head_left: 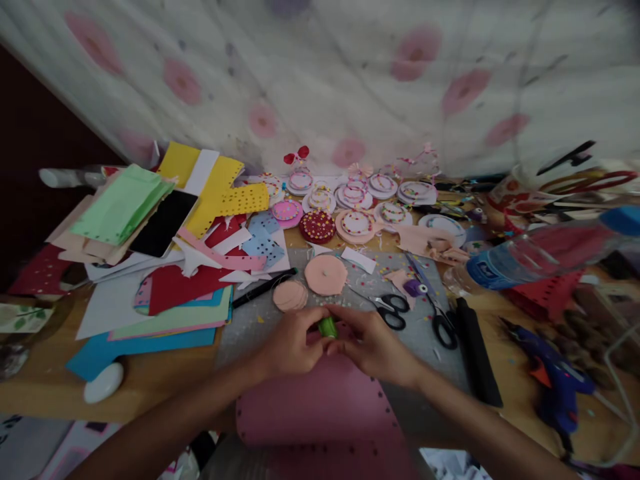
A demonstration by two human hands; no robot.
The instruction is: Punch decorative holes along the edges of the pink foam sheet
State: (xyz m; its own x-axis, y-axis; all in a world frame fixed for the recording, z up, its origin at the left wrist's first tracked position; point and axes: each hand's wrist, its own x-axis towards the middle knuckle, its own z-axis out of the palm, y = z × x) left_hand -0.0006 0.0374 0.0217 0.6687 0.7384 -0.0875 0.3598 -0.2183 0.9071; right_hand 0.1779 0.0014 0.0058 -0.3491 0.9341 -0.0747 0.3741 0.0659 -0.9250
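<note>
Both my hands meet over the near middle of the grey cutting mat (pixel 420 407). Between their fingertips is a small green paper punch (pixel 328 327), partly covered by the fingers. My left hand (pixel 294 341) grips it from one side, and my right hand (pixel 373 343) closes on it from the other. A dark pink sheet (pixel 315 407) with rows of small dark marks along its edges curves below the hands, its far edge reaching the punch. Just beyond lie a peach scalloped disc (pixel 325 275) and a smaller stack of peach circles (pixel 290 295).
Black-handled scissors (pixel 393 312), a purple punch (pixel 415 288) and a black bar (pixel 477 353) lie right. Farther right are a water bottle (pixel 545 253) and a blue glue gun (pixel 555 380). Paper scraps, a phone (pixel 164 223) and several decorated discs (pixel 318 227) sit left and behind.
</note>
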